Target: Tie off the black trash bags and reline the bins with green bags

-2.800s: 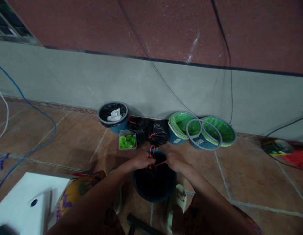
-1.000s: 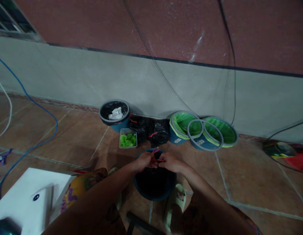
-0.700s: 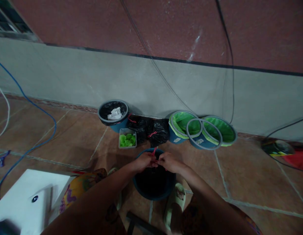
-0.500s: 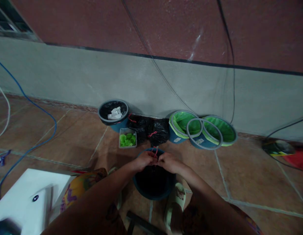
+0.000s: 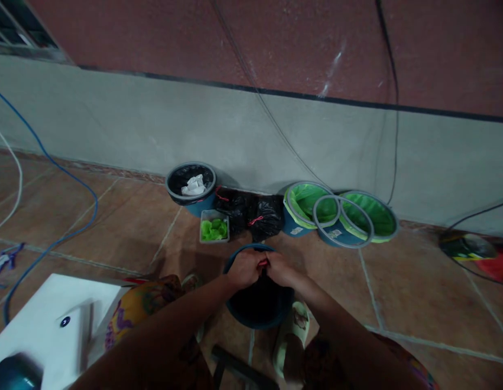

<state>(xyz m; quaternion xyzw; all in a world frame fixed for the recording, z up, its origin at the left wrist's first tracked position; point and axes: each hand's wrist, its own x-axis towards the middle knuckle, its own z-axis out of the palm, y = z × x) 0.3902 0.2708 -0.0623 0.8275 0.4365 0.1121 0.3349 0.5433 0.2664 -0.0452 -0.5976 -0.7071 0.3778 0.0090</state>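
My left hand (image 5: pixel 246 268) and my right hand (image 5: pixel 278 268) meet over the far side of a dark blue bin (image 5: pixel 232 310) that stands between my feet. Both are closed on a red drawstring (image 5: pixel 262 264), which shows as a short loop between the knuckles. Something black hangs just below the fingers, and the inside of the bin is too dark to make out. Beyond it, two tied black garbage bags (image 5: pixel 268 214) with red strings sit against the wall. Left of them is a clear container (image 5: pixel 214 240) with bright green rolled plastic in it.
A blue bin with black liner (image 5: pixel 200 205) holds white crumpled paper. At right are two bins with green liners (image 5: pixel 304 197), a loose grey ring (image 5: pixel 371 230) leaning on them. A white box-like surface (image 5: pixel 52 303) and blue hose (image 5: pixel 86 187) lie left; a dark stool (image 5: pixel 243 368) is near me.
My hands have drawn closer together and turned knuckles-up. The red string, which stood above my fingers in a loop, is now pulled in between them. The view has shifted slightly.
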